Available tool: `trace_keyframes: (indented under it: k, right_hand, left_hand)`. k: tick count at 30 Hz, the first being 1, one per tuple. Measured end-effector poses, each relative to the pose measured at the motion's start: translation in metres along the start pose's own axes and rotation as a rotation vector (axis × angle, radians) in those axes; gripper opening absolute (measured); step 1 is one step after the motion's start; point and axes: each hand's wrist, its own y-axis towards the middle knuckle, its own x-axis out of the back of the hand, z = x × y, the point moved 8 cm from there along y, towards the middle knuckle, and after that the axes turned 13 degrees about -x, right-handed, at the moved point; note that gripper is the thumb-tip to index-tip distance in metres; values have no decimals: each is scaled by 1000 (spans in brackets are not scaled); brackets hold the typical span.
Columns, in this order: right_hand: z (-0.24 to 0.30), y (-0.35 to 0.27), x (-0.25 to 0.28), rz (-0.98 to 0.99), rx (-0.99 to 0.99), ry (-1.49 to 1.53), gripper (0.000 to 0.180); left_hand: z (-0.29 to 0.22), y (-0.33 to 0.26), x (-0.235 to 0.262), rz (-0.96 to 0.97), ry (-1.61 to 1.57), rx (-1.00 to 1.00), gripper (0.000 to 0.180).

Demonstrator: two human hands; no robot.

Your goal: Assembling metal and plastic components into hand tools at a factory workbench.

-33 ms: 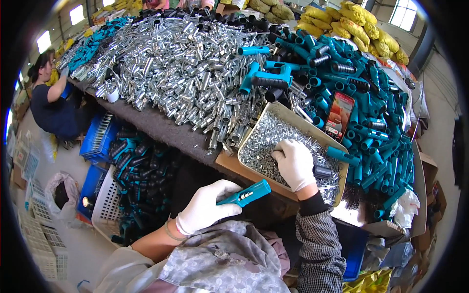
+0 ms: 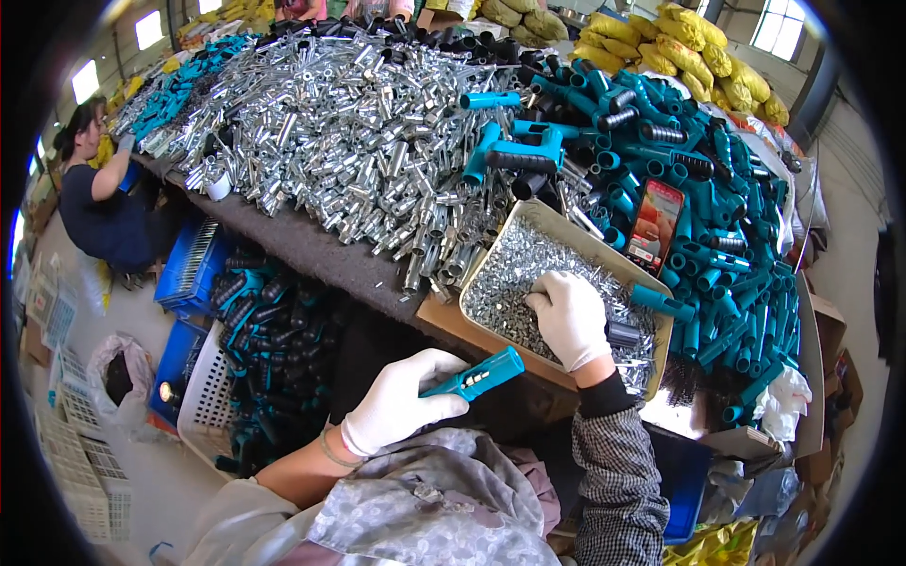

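Observation:
My left hand (image 2: 401, 398), in a white glove, is closed round a teal plastic tool handle (image 2: 481, 375). Its open tubular end points right, and small silvery pieces show in a slot along its side. My right hand (image 2: 569, 321), gloved too, reaches into a cream tray (image 2: 661, 363) of small metal parts (image 2: 502, 291). Its thumb and fingers are drawn together at the parts; whatever is between the fingertips is hidden. A black cylindrical piece (image 2: 623, 334) lies in the tray beside my right wrist.
Silvery metal tubes (image 2: 349, 141) are heaped behind the tray, teal handles (image 2: 713, 255) to its right. A phone (image 2: 656, 224) leans on the handles. Black-and-teal handles (image 2: 274, 368) fill a white basket (image 2: 203, 391) at lower left. Another person (image 2: 104, 198) works at far left.

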Motion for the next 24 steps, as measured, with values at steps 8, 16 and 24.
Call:
trace_keyframes:
  k: [8, 16, 24]
  right_hand:
    - [16, -39, 43, -107, -166, 611, 13]
    - [48, -106, -2, -27, -199, 1008, 15]
    - [33, -132, -44, 362, -589, 1688, 27]
  left_hand:
    - [16, 3, 6, -162, -446, 229, 43]
    - [28, 1, -18, -147, -593, 165, 39]
    - [21, -11, -20, -58, -376, 112, 40]
